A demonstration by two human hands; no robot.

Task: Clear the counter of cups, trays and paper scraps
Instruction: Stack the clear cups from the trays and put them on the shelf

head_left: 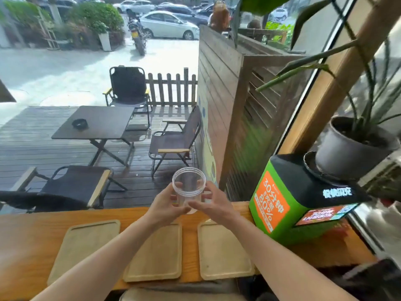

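From the head view, both hands hold a clear plastic cup (188,189) upright in the air above the far edge of the wooden counter (28,231). The left hand (163,206) has its fingers curled round the cup's left side, and the right hand (214,203) wraps its right side. Three wooden trays lie in a row on the counter below: a left tray (86,242), a middle tray (160,257) and a right tray (217,257). A green box (275,205) stands to the right.
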